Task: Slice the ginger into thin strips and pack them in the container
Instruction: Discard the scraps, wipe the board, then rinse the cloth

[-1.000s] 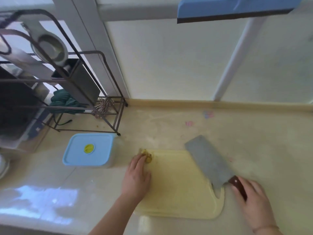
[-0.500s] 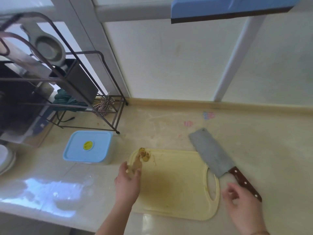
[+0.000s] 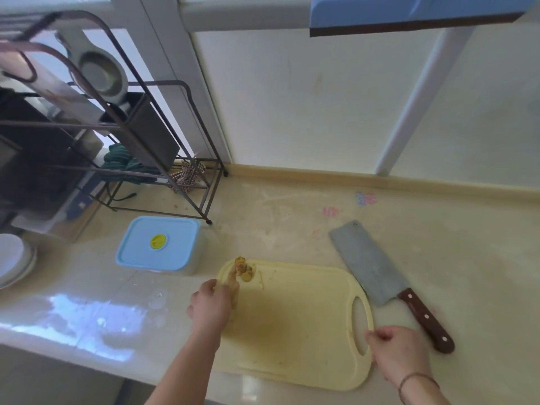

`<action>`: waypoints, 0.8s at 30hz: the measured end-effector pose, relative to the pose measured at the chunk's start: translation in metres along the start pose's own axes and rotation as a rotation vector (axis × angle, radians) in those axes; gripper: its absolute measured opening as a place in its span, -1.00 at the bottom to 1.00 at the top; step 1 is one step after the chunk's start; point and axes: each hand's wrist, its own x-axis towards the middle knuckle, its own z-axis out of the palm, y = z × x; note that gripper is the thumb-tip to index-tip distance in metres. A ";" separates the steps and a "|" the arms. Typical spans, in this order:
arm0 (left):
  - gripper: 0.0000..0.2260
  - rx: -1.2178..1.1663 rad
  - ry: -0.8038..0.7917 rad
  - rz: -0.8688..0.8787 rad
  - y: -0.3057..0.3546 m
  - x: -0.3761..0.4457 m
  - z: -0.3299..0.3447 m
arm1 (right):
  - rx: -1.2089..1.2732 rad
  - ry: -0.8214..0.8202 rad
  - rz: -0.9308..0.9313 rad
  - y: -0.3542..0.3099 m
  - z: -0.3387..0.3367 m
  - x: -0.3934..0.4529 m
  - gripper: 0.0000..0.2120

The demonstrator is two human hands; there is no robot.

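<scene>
Your left hand (image 3: 211,305) pinches ginger (image 3: 233,280); right hand (image 3: 396,350), fingers curled on board (image 3: 292,323) edge. Steady board, lay ginger flat w/ cleaver (image 3: 371,266) next

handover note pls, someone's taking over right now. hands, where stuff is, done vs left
Left hand: holds a ginger piece over the cutting board's far left corner; more ginger lies there.
Right hand: fingers at the board's handle hole, holding nothing I can see.
Cleaver: flat on the counter, right of the board.
Container: left of the board, lid on.
Done: no strips visible.
Left: slicing, opening, packing.
</scene>
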 end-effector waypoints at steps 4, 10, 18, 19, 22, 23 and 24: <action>-0.55 -0.013 0.045 0.001 -0.017 -0.007 -0.015 | -0.034 -0.050 -0.023 -0.005 0.004 -0.019 -0.85; -0.68 -0.153 0.062 -0.023 -0.041 -0.009 -0.023 | -0.022 -0.167 -0.156 -0.007 0.000 -0.029 -0.81; -0.67 -0.245 0.098 0.023 -0.067 -0.014 -0.031 | 0.795 -0.486 0.071 -0.018 0.002 -0.032 -0.72; -0.66 -0.244 0.107 0.031 -0.070 -0.015 -0.035 | 0.789 -0.508 0.063 -0.019 0.002 -0.036 -0.72; -0.64 -0.246 0.135 0.040 -0.081 -0.019 -0.049 | 0.779 -0.564 0.034 -0.024 0.008 -0.046 -0.72; -0.64 -0.247 0.147 0.037 -0.086 -0.020 -0.054 | 0.765 -0.579 0.034 -0.026 0.011 -0.050 -0.73; -0.65 -0.246 0.165 0.034 -0.091 -0.022 -0.060 | 0.762 -0.605 0.030 -0.027 0.015 -0.053 -0.73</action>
